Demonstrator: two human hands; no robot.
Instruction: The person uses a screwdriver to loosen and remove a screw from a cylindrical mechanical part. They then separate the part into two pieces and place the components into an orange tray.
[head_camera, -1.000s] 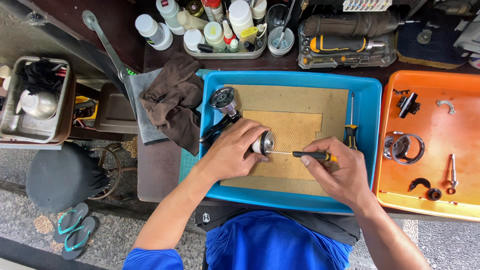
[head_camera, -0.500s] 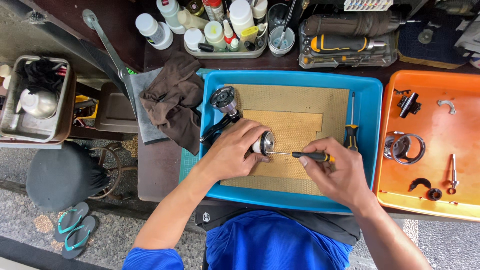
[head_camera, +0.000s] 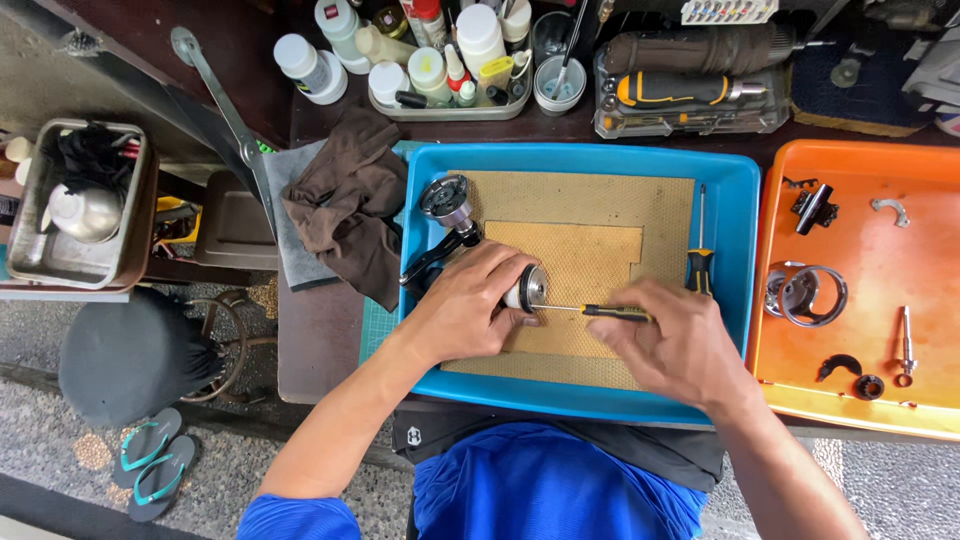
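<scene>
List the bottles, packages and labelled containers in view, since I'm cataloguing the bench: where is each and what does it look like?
White bottle: bench top left, squat, white cap.
Bottle tray: top centre, clear, holding white-capped bottles and a small yellow one.
Round tub: beside the tray, grey, open.
Tool case: top right, clear plastic, black-and-yellow driver inside.
No screens or signs.

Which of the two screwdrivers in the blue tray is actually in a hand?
The one lying crosswise, gripped by the right hand, is the held screwdriver. The spare screwdriver lies untouched, lengthwise, near the tray's right wall.

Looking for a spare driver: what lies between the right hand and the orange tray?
In the head view, a second yellow-and-black-handled screwdriver lies upright in the blue tray, beyond the right hand, before the orange tray.
</scene>
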